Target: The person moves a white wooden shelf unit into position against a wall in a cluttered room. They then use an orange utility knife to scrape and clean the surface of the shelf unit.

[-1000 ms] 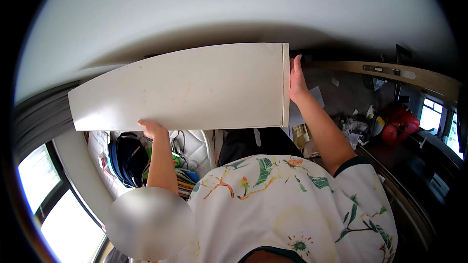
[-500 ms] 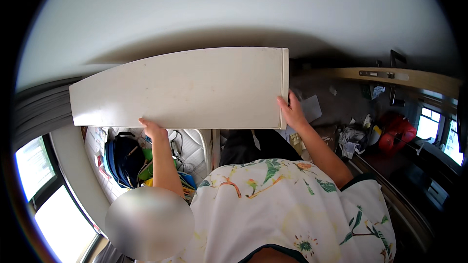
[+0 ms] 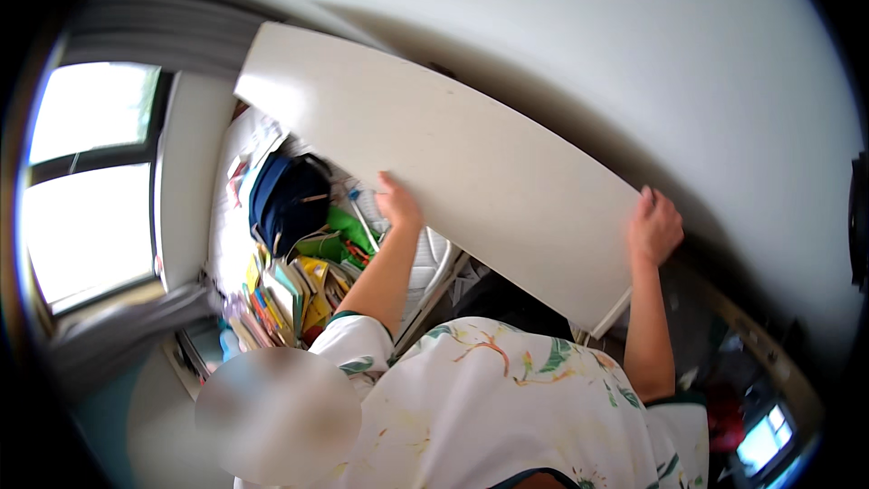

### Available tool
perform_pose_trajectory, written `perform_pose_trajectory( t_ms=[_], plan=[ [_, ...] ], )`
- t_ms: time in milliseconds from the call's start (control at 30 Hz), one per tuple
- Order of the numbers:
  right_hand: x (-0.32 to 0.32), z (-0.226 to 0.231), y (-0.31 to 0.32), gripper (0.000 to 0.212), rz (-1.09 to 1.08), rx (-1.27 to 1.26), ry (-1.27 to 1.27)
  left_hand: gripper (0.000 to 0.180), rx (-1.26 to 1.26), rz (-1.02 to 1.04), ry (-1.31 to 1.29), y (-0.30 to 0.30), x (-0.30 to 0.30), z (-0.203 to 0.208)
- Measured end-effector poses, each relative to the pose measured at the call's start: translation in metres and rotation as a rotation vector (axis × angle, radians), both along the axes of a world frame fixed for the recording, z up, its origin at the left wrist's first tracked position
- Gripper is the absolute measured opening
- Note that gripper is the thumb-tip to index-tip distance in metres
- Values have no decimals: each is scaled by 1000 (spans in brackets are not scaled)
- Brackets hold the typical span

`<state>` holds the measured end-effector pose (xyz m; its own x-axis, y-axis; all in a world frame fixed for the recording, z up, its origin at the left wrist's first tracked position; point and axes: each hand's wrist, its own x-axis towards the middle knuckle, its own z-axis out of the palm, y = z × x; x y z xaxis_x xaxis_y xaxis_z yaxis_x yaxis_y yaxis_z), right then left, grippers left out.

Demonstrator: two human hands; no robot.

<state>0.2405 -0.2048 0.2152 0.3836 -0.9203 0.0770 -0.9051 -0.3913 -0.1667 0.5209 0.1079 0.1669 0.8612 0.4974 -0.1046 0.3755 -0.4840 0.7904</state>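
Note:
A long cream-white board with a smooth flat face lies across my view, its left end far and its right end near me. My left hand grips the board's near long edge around the middle, thumb on the face and the other fingers hidden beneath. At the right end my right hand, slightly blurred, is closed on the far corner. Both hands hold the board up in front of my body, close to the pale wall. The board's underside cannot be seen.
Left of the board, a dark blue backpack, a green bag and a heap of books rest on a white quilted mattress. A window and grey curtain stand at the left. At lower right is a wooden door edge.
The board has swung from nearly level across my view to a slant, right end nearer me, left end farther. Both hands keep hold. My view has turned left, showing more books and window.

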Motion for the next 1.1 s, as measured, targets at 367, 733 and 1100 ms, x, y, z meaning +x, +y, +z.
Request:
perform_pose_trajectory(
  t_ms=[367, 733, 1100],
  plan=[
    [0, 8, 4, 42, -3, 77, 53, 69, -114, 52, 112, 1, -2, 1],
    [-16, -8, -21, 59, 35, 99, -271, 74, -201, -60, 251, -4, 6, 7],
    [-166, -66, 129, 65, -521, 1047, -872, 71, -264, -157, 327, 21, -6, 8]
  ],
)
